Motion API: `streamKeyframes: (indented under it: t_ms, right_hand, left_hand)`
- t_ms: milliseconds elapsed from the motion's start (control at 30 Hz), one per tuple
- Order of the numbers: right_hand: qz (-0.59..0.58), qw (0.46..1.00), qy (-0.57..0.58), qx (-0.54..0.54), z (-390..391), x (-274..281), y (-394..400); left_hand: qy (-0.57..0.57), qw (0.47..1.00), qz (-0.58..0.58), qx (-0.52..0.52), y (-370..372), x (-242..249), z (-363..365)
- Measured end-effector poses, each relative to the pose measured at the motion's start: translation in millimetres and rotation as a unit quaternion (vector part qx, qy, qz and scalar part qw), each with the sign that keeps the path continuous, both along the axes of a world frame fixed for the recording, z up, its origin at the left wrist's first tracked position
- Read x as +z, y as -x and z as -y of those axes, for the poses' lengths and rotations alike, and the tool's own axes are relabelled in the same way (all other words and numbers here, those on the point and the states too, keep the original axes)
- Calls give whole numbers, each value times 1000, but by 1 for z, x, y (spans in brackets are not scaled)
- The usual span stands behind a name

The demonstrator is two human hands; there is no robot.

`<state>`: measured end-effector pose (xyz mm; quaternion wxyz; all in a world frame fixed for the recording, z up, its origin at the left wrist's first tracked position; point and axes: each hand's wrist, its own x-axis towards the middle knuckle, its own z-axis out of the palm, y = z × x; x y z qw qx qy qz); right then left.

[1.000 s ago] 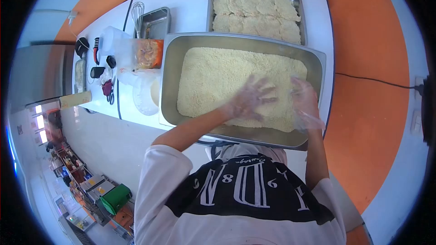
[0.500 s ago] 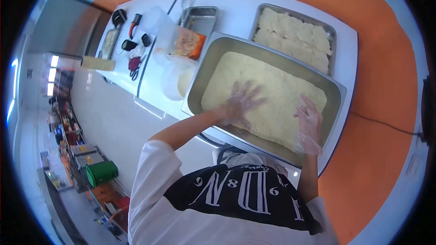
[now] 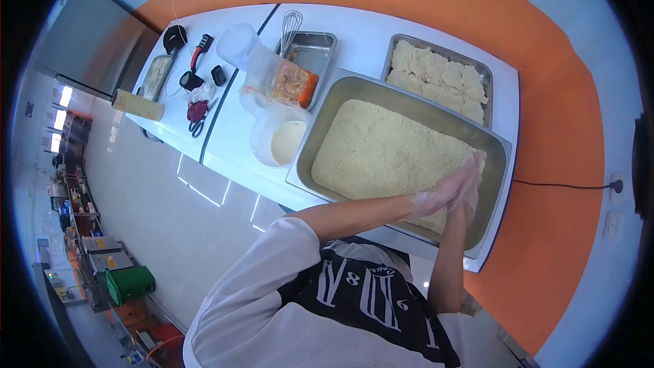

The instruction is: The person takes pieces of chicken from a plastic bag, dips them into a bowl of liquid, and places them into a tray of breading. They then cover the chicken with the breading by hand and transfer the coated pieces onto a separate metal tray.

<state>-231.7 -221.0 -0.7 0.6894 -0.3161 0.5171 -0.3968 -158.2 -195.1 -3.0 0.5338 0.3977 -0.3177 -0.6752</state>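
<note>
A deep steel pan holds a broad layer of pale yellow, crumb-like coating. Both my hands wear thin clear plastic gloves and meet over the right end of this layer. My left hand reaches across from the left and lies against my right hand, their fingers overlapping. The finger shapes blend together, and whether anything is between the hands is hidden. Behind the pan stands a shallower tray with flat, pale coated pieces laid in rows.
Left of the pan are a tub of creamy liquid, a bag of orange-red food, and a small steel tray with a whisk. Farther left lie scissors and a cardboard-coloured roll. A cable runs to the wall.
My left hand, earlier spread flat on the crumbs at the pan's left-middle, has moved right to join my right hand. The head view has shifted slightly.
</note>
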Motion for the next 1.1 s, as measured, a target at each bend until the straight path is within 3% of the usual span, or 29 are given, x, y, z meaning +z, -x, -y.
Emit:
streamKeyframes:
  t_ms: [67, 100, 167, 200, 267, 300, 367, 400, 433, 467, 500, 533, 567, 633, 667, 733, 767, 800, 833, 867, 933, 967, 1000, 1033, 1067, 1100]
  right_hand:
    - [-36, 998, -41, -24, -3, -17, -17]
    - [-51, 999, -4, -14, -12, -28, -27]
    - [-120, 990, 77, -9, -18, -45, -42]
    - [-182, 976, 119, -9, -10, -51, -43]
    - [-344, 919, 195, -1, 11, -65, -34]
    - [-409, 886, 221, -1, 20, -67, -31]
    - [-466, 851, 242, -28, 16, -53, -37]
    - [-543, 781, 306, -39, 0, -31, -53]
    - [-614, 698, 366, -45, -9, -19, -59]
    - [-624, 689, 364, -51, -12, -14, -60]
    - [-571, 756, 310, -73, -13, -12, -63]
    - [-509, 817, 255, -93, -15, -6, -68]
    - [-513, 813, 257, -96, -21, -1, -73]
    - [-360, 878, 301, -97, -39, 14, -84]
    - [-364, 875, 302, -102, -36, 2, -70]
    - [-389, 817, 422, -44, -38, 3, -58]
    - [-304, 886, 329, -123, -43, 0, -56]
    - [-175, 926, 238, -236, -62, 39, -87]
    - [-54, 917, 166, -359, -83, 83, -122]
    - [-52, 922, 166, -346, -96, 76, -141]
    - [-124, 938, 283, -159, -126, 51, -165]
    - [-121, 941, 279, -145, -134, 38, -166]
    - [-273, 891, 360, -56, -135, 21, -157]
    - [-414, 802, 430, 33, -127, -1, -143]
    - [-207, 962, 170, -61, -103, -38, -114]
    - [-203, 963, 171, -52, -107, -25, -133]
  left_hand:
    - [-5, 997, -10, 75, -9, -43, 6]
    - [-4, 998, -14, 66, -23, -55, 1]
    - [110, 975, 11, 194, -45, -64, -2]
    - [118, 978, -1, 170, -49, -53, -6]
    - [-19, 977, -212, -26, -55, -20, -35]
    - [-16, 974, -221, -47, -65, 1, -50]
    - [-7, 997, 22, -70, -95, 36, -78]
    - [-4, 996, 13, -87, -110, 38, -88]
    - [1, 981, 136, -142, -124, 40, -91]
    - [13, 948, 256, -188, -132, 42, -92]
    - [23, 949, 249, -193, -134, 42, -100]
    - [101, 957, 222, -159, -136, 38, -111]
    - [177, 957, 193, -122, -139, 35, -118]
    - [194, 937, 246, -155, -149, 35, -124]
    - [206, 913, 300, -185, -153, 35, -126]
    - [229, 898, 313, -205, -172, 41, -125]
    - [248, 884, 330, -219, -179, 46, -124]
    - [249, 885, 329, -213, -182, 48, -120]
    - [190, 944, 237, -129, -184, 50, -115]
    - [125, 981, 141, -39, -186, 51, -110]
    - [250, 965, 58, 59, -143, -44, -68]
    - [314, 944, 20, 99, -122, -89, -48]
    - [175, 980, -71, 57, -140, -42, -62]
    - [57, 987, -148, 5, -152, 1, -78]
    - [1, 980, -196, -19, -159, 17, -83]
    - [-17, 976, -218, -22, -161, 22, -83]
